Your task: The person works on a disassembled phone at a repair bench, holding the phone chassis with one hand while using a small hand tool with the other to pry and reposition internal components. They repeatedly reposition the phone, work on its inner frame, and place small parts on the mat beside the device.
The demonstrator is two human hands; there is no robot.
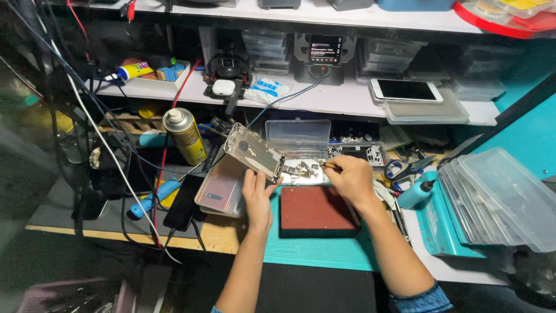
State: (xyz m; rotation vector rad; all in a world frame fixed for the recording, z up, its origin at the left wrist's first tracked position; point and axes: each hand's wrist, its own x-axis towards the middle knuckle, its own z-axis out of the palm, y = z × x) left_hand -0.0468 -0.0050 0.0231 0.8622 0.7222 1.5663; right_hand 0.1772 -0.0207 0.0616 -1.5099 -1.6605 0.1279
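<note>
Left hand: the left hand [258, 194] holds a phone frame [253, 152] by its lower right edge, thumb on the near side, fingers closed on it. The frame is lifted off the bench and tilted, its upper end leaning away to the left.
Right hand: the right hand [350, 181] is closed in a pinch on a thin tool [325, 166]. The tool's tip points left toward the small parts; whether it touches one cannot be told.
Parts box: an open clear parts box [299, 139] stands just behind both hands, its lid raised. Small metal parts [301, 169] lie in its tray, between the frame and the tool.
Red pad: a red pad [316, 210] lies on the green mat [324, 250], directly below the two hands and between the forearms.
Left of the hands: a second phone [221, 196] lies flat just beside the left wrist. A dark phone [184, 203] lies next to it. A yellow spray can [184, 134] stands upright behind them. A blue-handled tool [155, 197] lies among black cables.
Right of the hands: scissors [399, 170] with blue grips and a blue bottle [414, 195] lie near the right forearm. A stack of clear lids [498, 200] sits at the bench's right end.
Shelf: a white phone [406, 90] lies face up on the shelf [347, 103]. A small lit screen [324, 51] stands to its left, and a white earbud case [223, 87] further left.
</note>
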